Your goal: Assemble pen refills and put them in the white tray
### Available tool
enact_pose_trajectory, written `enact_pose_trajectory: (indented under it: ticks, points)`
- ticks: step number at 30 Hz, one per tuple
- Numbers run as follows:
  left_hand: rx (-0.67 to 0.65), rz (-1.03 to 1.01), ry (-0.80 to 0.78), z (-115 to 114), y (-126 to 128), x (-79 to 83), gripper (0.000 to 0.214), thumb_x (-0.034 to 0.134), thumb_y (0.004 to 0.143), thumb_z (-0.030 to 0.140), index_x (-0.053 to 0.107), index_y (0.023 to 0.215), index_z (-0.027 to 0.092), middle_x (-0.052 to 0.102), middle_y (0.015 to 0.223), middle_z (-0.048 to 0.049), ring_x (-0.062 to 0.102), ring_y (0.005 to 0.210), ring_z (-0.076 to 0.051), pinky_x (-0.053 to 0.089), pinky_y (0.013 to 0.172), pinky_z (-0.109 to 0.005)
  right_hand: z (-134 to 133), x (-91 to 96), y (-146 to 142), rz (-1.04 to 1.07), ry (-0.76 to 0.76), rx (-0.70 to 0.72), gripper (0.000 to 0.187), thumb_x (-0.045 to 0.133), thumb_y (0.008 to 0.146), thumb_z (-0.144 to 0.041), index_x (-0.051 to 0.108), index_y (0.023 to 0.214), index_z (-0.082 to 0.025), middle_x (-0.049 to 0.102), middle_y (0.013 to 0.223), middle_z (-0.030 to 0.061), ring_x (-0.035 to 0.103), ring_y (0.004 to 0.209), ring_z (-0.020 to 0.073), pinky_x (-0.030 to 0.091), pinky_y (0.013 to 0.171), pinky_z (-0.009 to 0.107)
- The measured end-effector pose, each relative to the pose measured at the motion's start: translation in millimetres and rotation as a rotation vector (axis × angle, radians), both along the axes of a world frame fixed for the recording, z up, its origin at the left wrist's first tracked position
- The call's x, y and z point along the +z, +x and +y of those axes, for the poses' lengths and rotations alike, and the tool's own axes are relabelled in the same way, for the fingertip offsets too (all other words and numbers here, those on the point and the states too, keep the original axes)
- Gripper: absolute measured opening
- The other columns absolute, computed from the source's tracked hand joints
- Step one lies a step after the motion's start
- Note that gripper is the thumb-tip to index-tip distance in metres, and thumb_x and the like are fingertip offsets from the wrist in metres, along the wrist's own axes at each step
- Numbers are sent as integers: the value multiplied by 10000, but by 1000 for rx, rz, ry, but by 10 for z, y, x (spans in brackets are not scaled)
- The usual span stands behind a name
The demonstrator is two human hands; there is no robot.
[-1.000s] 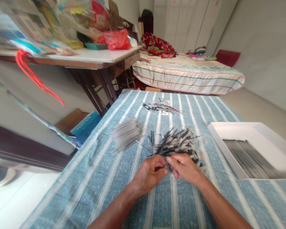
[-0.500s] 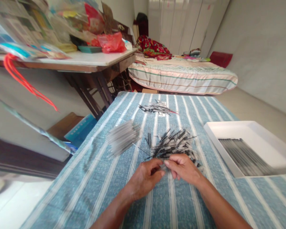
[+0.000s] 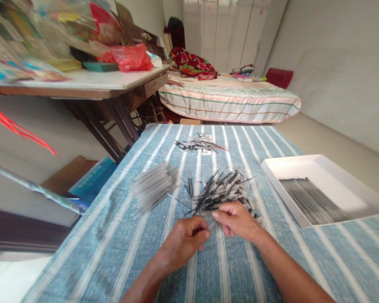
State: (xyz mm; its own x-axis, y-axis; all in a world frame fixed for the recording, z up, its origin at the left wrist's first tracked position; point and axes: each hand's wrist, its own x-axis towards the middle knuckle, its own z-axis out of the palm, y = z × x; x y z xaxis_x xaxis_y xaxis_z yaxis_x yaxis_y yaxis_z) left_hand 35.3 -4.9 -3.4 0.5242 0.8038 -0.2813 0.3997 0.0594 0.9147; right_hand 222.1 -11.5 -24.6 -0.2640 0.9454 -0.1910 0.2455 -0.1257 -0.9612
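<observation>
My left hand [image 3: 183,240] and my right hand [image 3: 236,220] meet over the near edge of a heap of small black and clear pen parts [image 3: 222,190] on the blue striped tablecloth [image 3: 120,248]. Both hands are pinched closed, fingertips close together, on a small clear part that I can barely make out. A bundle of thin clear tubes [image 3: 152,186] lies to the left of the heap. A smaller cluster of dark thin pieces [image 3: 198,144] lies farther back.
A white tray [image 3: 278,165] holding a row of dark finished pieces stands at the right. A cluttered wooden table [image 3: 91,82] with a red bag is at the back left. A bed [image 3: 230,99] is behind. Boxes sit on the floor at left.
The camera view has swung a little, so everything shifted left. My hands stay together at the heap's near edge; the left hand has drawn slightly back toward me.
</observation>
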Motion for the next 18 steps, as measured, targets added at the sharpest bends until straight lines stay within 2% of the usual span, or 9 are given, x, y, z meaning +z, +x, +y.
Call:
enact_pose_trajectory:
  ticks: [3,10,12,15,18]
  points:
    - [88,-75,-87,26,4,19,127,567,731,286,514,694,176,545,575,43,552,496,-119,403,505,-227,37,30,78,26,60,-69,402,499,815,-482,443,552,-183,526,404,-49,431,317,64,303,337,163]
    - [363,-168,-85,134,-20,22,209,570,726,370,493,688,180,582,582,21,547,489,-129,423,457,-233,173,-14,484,43,183,-465,349,584,756,-475,507,596,-174,537,410,-45,400,308,62,297,334,170]
    - [437,-110,-23,180,-73,-29,207,558,729,378,493,691,185,566,559,26,547,500,-138,427,443,-231,189,-41,593,43,203,-560,351,595,742,-484,515,599,-174,534,407,-41,397,304,67,288,330,177]
    - [559,81,143,271,-202,-120,181,548,722,370,505,703,195,563,570,23,582,556,-166,433,435,-226,199,-68,718,10,223,-662,345,590,740,-489,533,621,-170,522,404,-36,396,310,77,291,338,191]
    - [606,272,296,367,-333,-193,164,541,715,361,525,688,200,578,565,15,592,568,-173,439,470,-228,215,-102,810,-98,269,-746,343,558,760,-482,544,624,-167,513,413,-32,399,330,87,303,365,205]
